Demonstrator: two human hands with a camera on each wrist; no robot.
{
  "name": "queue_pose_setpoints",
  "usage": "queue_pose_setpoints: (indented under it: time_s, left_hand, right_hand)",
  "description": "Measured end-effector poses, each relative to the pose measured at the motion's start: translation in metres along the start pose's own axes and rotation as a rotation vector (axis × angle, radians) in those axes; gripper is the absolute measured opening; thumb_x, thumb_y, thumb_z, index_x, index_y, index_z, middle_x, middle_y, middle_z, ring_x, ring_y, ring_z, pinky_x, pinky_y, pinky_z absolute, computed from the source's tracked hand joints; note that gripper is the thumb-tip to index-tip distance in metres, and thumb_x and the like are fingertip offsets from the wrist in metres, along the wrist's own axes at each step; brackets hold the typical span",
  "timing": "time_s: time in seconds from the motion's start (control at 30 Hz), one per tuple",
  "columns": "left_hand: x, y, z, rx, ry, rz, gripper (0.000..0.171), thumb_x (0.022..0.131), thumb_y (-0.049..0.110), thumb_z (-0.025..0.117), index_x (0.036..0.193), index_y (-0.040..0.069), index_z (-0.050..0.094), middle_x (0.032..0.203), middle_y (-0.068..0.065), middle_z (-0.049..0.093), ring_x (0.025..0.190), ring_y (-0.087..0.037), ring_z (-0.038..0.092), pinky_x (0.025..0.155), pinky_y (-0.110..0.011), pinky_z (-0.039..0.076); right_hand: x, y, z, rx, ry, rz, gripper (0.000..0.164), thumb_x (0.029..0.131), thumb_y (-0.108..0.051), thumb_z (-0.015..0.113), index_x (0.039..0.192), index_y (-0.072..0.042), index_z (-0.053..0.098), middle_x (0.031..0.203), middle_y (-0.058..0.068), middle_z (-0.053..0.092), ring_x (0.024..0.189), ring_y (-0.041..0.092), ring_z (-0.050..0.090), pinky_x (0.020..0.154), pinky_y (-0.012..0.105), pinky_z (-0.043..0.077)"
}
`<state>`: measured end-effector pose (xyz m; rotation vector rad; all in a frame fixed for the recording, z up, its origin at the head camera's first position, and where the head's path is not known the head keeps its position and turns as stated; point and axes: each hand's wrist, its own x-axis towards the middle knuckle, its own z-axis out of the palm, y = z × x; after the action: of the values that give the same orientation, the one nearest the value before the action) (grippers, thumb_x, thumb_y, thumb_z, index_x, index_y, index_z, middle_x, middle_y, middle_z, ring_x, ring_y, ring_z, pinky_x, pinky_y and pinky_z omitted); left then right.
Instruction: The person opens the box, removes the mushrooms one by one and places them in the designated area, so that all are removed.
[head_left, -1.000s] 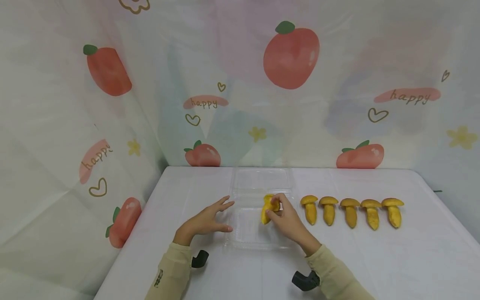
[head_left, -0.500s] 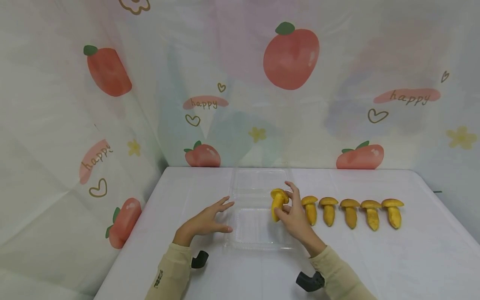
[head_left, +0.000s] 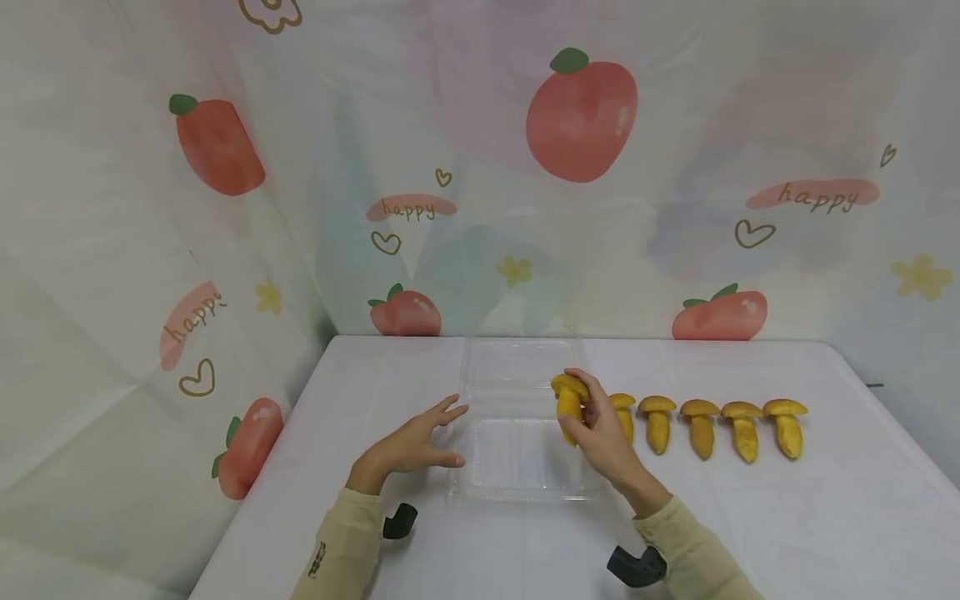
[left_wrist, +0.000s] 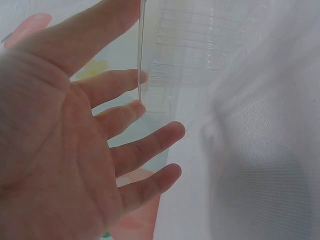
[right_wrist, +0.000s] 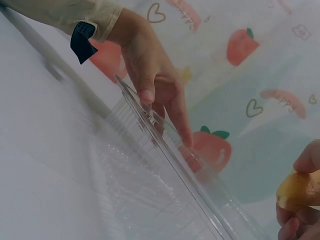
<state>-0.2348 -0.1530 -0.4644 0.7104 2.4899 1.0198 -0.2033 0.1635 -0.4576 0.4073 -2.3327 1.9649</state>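
My right hand [head_left: 603,425] grips a yellow mushroom [head_left: 569,398] by its stem, cap up, over the right side of a transparent plastic clamshell box [head_left: 517,498]. In the right wrist view only fingertips [right_wrist: 310,157] and the end of the mushroom stem [right_wrist: 290,192] appear, at the lower right edge. At the box's left side is my left hand [head_left: 405,442], its fingers spread and fairly straight. Seen from the left wrist, the thumb and some fingertips touch the thin box rim [left_wrist: 141,55]. The box's lid [head_left: 517,360] lies folded back, away from me.
To the right, several yellow mushrooms stand out in a row, from one partly hidden behind my right hand to the last mushroom [head_left: 787,427]. The table [head_left: 862,517] has a white cover. Behind it hangs a printed cloth [head_left: 480,125]. Black cameras sit at both wrists.
My right hand has moved right with the mushroom, from over the middle of the box to its right side. The mushroom, tilted before, is now more upright. My left hand stays put.
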Motion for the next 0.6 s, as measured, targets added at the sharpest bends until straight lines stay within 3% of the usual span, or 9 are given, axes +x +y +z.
queue_pose_setpoints:
  time_s: [0.17, 0.3, 0.43, 0.6]
  left_hand:
    - [0.000, 0.001, 0.000, 0.007, 0.000, 0.009, 0.086, 0.087, 0.032, 0.081, 0.158, 0.012, 0.036, 0.171, -0.011, 0.018, 0.154, -0.039, 0.026, 0.121, -0.062, 0.028]
    - [0.000, 0.000, -0.001, 0.012, 0.001, 0.013, 0.086, 0.087, 0.032, 0.081, 0.158, 0.012, 0.036, 0.171, -0.012, 0.018, 0.155, -0.039, 0.026, 0.121, -0.062, 0.028]
    - [0.000, -0.001, -0.001, 0.010, 0.001, 0.014, 0.087, 0.087, 0.033, 0.081, 0.158, 0.012, 0.036, 0.171, -0.012, 0.018, 0.155, -0.039, 0.025, 0.121, -0.062, 0.028]
    - [0.001, -0.002, 0.000, 0.005, 0.002, 0.019, 0.087, 0.087, 0.033, 0.081, 0.158, 0.012, 0.035, 0.171, -0.013, 0.017, 0.155, -0.039, 0.024, 0.121, -0.062, 0.027]
  right_hand:
    - [-0.004, 0.002, -0.005, -0.010, -0.016, -0.072, 0.064, 0.096, 0.008, 0.053, 0.154, -0.007, 0.030, 0.132, 0.007, 0.054, 0.099, 0.007, 0.061, 0.081, 0.016, 0.053]
    - [-0.007, 0.003, -0.011, 0.047, -0.016, -0.091, 0.063, 0.098, 0.007, 0.054, 0.153, -0.008, 0.028, 0.133, -0.010, 0.053, 0.101, 0.008, 0.070, 0.086, 0.015, 0.054]
    - [-0.009, 0.004, -0.017, 0.091, 0.011, -0.123, 0.058, 0.098, 0.006, 0.058, 0.150, -0.006, 0.034, 0.133, -0.014, 0.055, 0.097, 0.007, 0.069, 0.085, 0.015, 0.056]
    - [-0.009, 0.006, -0.024, 0.061, 0.068, -0.199, 0.055, 0.098, 0.006, 0.058, 0.150, -0.001, 0.041, 0.120, -0.012, 0.064, 0.103, 0.002, 0.064, 0.085, 0.012, 0.054]
